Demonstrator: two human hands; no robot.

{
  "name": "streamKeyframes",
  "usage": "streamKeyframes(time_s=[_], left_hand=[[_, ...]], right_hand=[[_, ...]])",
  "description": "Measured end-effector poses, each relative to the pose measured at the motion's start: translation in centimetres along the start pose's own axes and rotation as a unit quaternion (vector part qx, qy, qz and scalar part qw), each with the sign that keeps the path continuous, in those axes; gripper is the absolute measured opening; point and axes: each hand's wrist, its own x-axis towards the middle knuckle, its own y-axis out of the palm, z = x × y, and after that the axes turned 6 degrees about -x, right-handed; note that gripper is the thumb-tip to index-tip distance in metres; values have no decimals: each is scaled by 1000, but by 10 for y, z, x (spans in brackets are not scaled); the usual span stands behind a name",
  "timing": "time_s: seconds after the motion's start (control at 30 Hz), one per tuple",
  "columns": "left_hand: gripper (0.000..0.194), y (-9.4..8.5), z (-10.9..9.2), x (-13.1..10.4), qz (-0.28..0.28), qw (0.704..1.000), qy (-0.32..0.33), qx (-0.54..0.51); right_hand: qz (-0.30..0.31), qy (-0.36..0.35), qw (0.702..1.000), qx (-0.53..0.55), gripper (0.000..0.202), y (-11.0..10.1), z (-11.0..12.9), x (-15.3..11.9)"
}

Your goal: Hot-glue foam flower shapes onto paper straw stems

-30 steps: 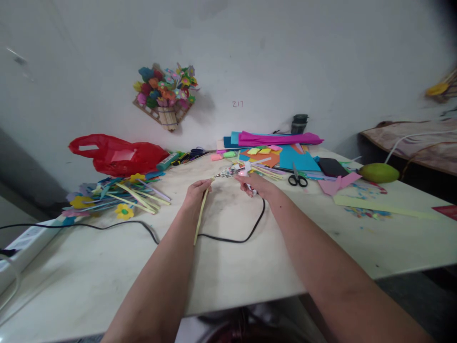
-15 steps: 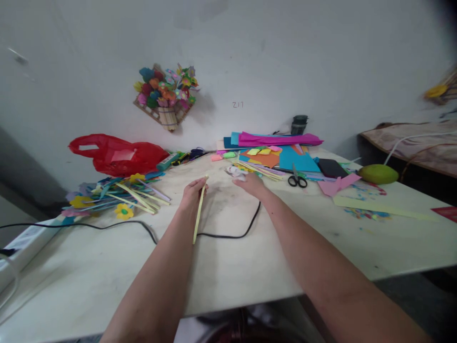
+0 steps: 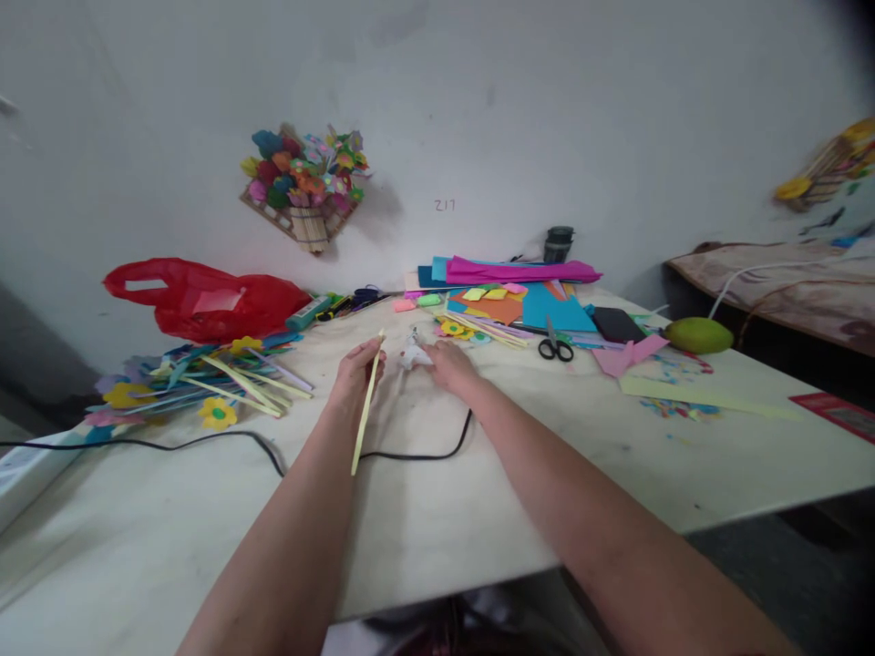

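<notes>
My left hand point(image 3: 359, 366) is closed around the upper part of a thin pale-yellow paper stick point(image 3: 366, 415), which slants down toward me over the table. Just to its right, my right hand point(image 3: 449, 364) grips a small white glue gun point(image 3: 414, 353) with a tip at its far end. A black cord point(image 3: 424, 455) runs across the tabletop and up toward the right hand. The tip and the top of the stick are close but apart. Fingers cover much of the glue gun's body.
Paper flowers and strips point(image 3: 219, 413) lie left, before a red plastic bag point(image 3: 205, 301). Coloured paper sheets point(image 3: 557, 308) are stacked at the back. Black-handled scissors point(image 3: 556, 349), a dark phone point(image 3: 617, 324) and a green mango-like fruit point(image 3: 698, 335) sit on the right, near paper scraps point(image 3: 680, 409).
My right hand has brought the glue gun leftward, closer to the stick in my left hand. The view has turned slightly right, so everything sits a little further left.
</notes>
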Motion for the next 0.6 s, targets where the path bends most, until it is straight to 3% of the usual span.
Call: streamKeyframes(time_s=[0.3, 0.47, 0.6], left_hand=[[32, 10, 4, -2, 14, 999, 3, 34], [31, 13, 2, -4, 13, 999, 1, 38], [28, 14, 3, -6, 15, 999, 6, 43]], right_hand=[[-38, -21, 999, 6, 40, 2, 3, 6], [-89, 56, 994, 29, 38, -3, -15, 5], [-85, 154, 984, 18, 33, -8, -40, 2]])
